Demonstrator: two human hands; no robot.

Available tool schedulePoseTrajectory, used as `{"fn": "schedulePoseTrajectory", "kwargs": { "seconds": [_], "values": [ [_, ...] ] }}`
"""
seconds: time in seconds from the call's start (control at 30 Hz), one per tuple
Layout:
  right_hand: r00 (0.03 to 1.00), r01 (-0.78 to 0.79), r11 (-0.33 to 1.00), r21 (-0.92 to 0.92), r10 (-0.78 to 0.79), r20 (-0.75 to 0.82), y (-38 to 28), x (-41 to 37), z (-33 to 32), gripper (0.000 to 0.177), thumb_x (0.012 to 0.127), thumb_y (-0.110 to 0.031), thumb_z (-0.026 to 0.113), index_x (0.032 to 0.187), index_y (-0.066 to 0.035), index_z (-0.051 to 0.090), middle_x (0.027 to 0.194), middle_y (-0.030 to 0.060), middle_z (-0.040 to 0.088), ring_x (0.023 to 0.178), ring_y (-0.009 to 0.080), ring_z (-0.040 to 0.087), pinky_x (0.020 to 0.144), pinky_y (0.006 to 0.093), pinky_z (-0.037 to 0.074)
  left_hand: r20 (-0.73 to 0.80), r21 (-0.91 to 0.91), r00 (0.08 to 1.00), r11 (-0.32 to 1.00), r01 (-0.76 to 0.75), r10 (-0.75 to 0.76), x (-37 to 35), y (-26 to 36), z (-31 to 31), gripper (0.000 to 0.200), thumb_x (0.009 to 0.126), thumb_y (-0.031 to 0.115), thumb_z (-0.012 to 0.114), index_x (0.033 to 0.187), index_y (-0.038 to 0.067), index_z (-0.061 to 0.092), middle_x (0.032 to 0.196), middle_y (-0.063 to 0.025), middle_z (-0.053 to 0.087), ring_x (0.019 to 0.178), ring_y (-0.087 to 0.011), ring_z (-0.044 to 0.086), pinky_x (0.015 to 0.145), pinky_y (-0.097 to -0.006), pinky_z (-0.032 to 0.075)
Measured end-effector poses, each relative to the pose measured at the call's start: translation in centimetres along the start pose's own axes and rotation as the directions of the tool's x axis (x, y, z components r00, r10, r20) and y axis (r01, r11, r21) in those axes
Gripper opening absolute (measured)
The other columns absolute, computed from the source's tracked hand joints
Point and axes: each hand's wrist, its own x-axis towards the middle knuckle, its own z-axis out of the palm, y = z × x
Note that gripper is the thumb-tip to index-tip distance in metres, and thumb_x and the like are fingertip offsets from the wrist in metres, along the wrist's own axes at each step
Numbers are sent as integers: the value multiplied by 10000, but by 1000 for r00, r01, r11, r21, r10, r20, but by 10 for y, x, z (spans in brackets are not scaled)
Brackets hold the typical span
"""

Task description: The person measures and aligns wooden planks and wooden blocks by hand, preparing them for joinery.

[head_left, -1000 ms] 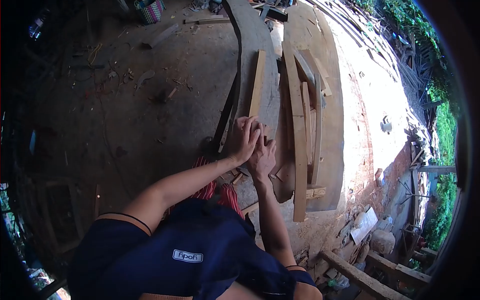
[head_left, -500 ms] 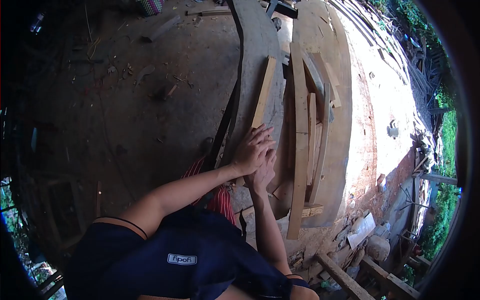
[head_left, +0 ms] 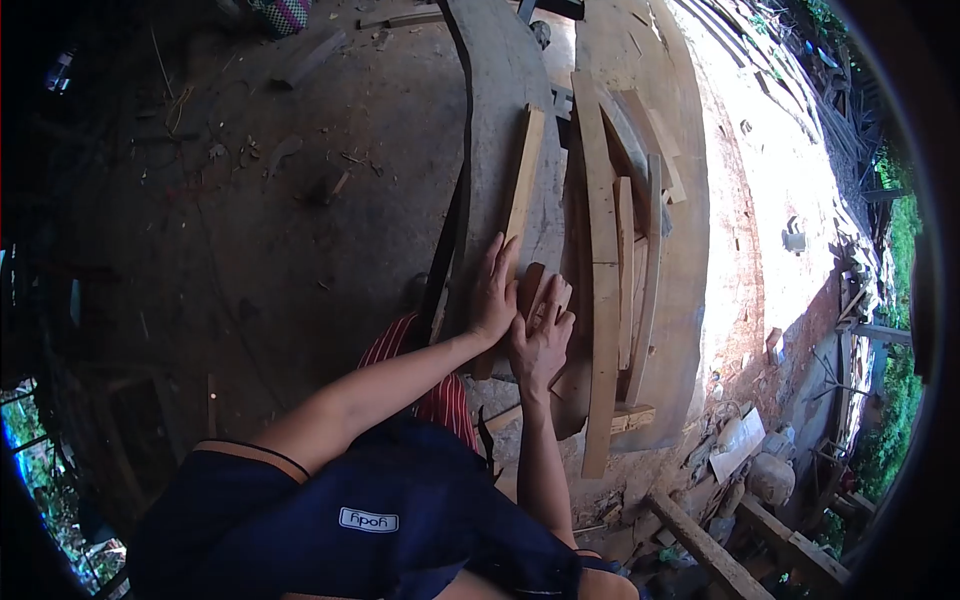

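A pale wooden strip (head_left: 527, 165) lies lengthwise on a long grey plank (head_left: 505, 60). My left hand (head_left: 492, 300) grips the near end of that strip, its fingers along the wood and its thumb on the right side. Just to the right, my right hand (head_left: 542, 345) is closed over a small reddish-brown wooden block (head_left: 533, 282), index finger stretched along its top. The block rests beside the strip; its underside and part of its body are hidden by the fingers. My two hands are close together but apart.
Right of the plank, a wide board (head_left: 675, 300) carries several loose wooden pieces, including a long strip (head_left: 603, 300). Timber beams (head_left: 705, 550) and rubble lie at the lower right. A woven bag (head_left: 285, 14) stands on the concrete floor (head_left: 290, 230) at the far left.
My hands were overlapped near the strip's end; now they have separated. The left hand has shifted left onto the strip, the right hand rightward, exposing the block. The view has shifted slightly.
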Motion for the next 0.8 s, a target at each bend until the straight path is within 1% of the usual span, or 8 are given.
{"fn": "schedulePoseTrajectory", "kwargs": {
  "seconds": [0.2,0.27,0.3,0.53,0.6,0.67,0.7,0.8],
  "values": [
    [999,-31,980,194,29,14,7,3,-4,859,779,-330,661,1513,-272,216,1116,198,479,1026,397,541,813,461,490,-111,-62,993,998,31,-37,3,7,5,804,782,41,666,1470,56,250,1366,-206,443,1227,-357,475,1007,-405,415],
    [996,-78,966,248,67,53,14,0,-8,853,795,-351,663,1513,-278,208,1155,204,486,1056,405,543,848,466,483,165,-390,927,841,375,-337,2,-9,14,765,767,1,642,1444,36,289,1321,-216,449,1229,-354,444,1051,-424,368],
    [998,-59,960,273,58,11,19,-3,-8,852,799,-358,663,1513,-286,203,1171,211,486,1064,405,543,861,468,479,-49,19,999,1000,14,-13,1,-20,20,737,746,40,683,1402,48,350,1195,-195,514,1116,-338,494,971,-420,416],
    [993,-117,958,262,120,6,32,-40,-28,836,812,-357,659,1511,-277,209,1229,219,481,1082,406,546,909,466,458,87,-128,948,940,316,-307,12,-13,25,750,702,137,751,1363,82,402,1129,-194,529,1065,-333,504,937,-421,427],
    [988,-153,951,267,145,50,32,-47,-33,825,825,-347,655,1513,-257,208,1283,220,469,1123,410,528,941,462,446,40,-85,963,959,270,-267,7,-15,25,696,716,156,748,1337,83,443,1125,-190,523,1061,-328,500,945,-419,416],
    [994,-92,970,225,104,-41,34,-53,-31,829,785,-360,668,1499,-289,252,1087,200,509,989,394,577,825,480,487,-61,50,978,978,201,-198,3,-20,16,636,730,178,740,1304,74,487,1138,-189,514,1086,-328,492,968,-407,402],
    [994,-75,970,231,91,-57,36,-55,-30,825,785,-359,665,1498,-287,255,1079,196,507,983,392,578,811,479,491,-76,167,986,973,159,-148,1,-27,12,596,772,244,747,1306,100,525,1129,-147,499,938,-229,535,860,-347,463],
    [995,-30,974,225,50,-84,38,-58,-23,822,788,-364,661,1498,-287,254,1069,201,509,971,393,582,803,474,494,38,153,985,975,163,-171,0,-32,0,590,781,253,739,1308,96,524,1127,-158,513,885,-219,570,843,-347,473]
  ]
}}
